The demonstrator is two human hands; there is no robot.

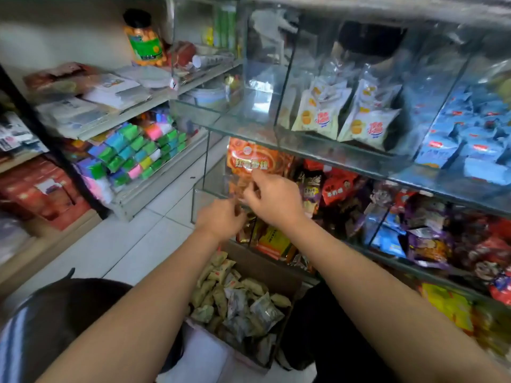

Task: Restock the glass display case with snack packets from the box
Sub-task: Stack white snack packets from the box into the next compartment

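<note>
Packets point(237, 297) are lying heaped in the box point(279, 275) below the case point(210, 161). An orange bag point(249, 161) in the case's left compartment is being pinched by both left hand point(218, 219) and right hand point(273, 203); seating it upright is likely needed next.

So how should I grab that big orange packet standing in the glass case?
Pinch the orange packet by its flat top edge, coming from the open front. It stands upright, and both hands, left and right, already crowd its clear lower part.
</note>
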